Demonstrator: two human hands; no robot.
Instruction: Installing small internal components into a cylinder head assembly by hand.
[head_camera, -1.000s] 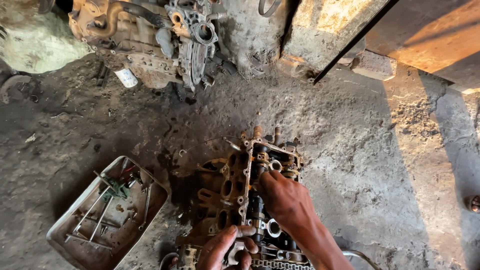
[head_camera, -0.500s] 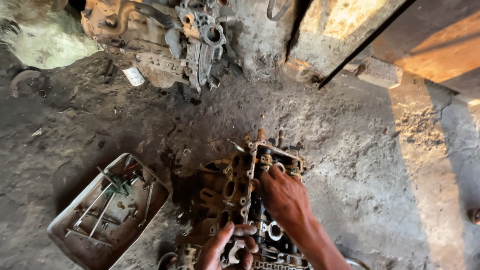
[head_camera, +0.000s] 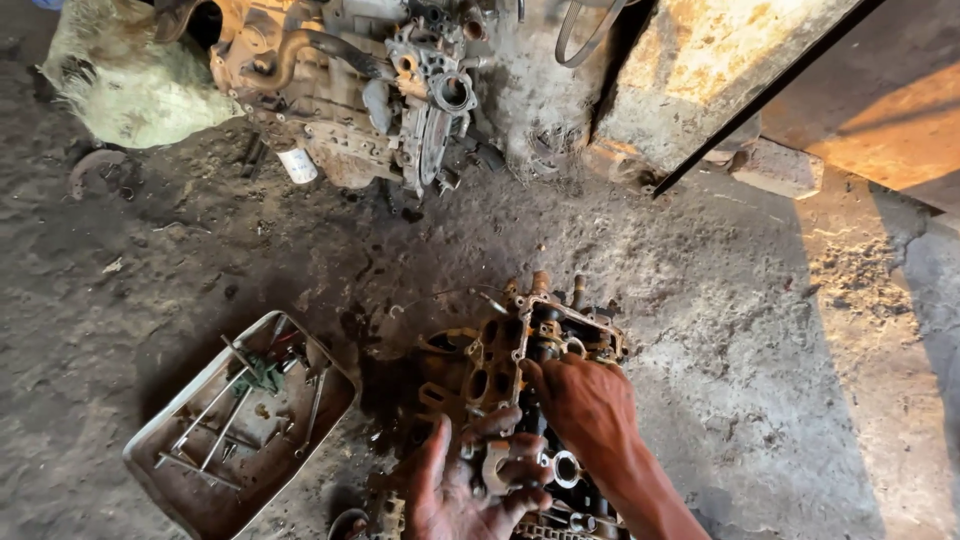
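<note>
On the dirt floor (head_camera: 760, 400), lying under both hands: greasy cylinder head (head_camera: 520, 350). Right hand (head_camera: 590, 410) pressing flat on it, fingers loosely apart; left hand (head_camera: 465, 490) curling around a round metal part (head_camera: 497, 468).

Greasy cylinder head (head_camera: 520, 350) on dirt floor (head_camera: 720, 330), under both hands: left hand (head_camera: 465, 485), right hand (head_camera: 590, 405). Metal tray (head_camera: 330, 375) of tools left of them; engine block (head_camera: 350, 90) beyond.

The cylinder head (head_camera: 530, 380) was greasy, rusted cast metal; the tray (head_camera: 190, 480) dull sheet metal; the floor (head_camera: 750, 350) rough, oil-stained concrete.
</note>
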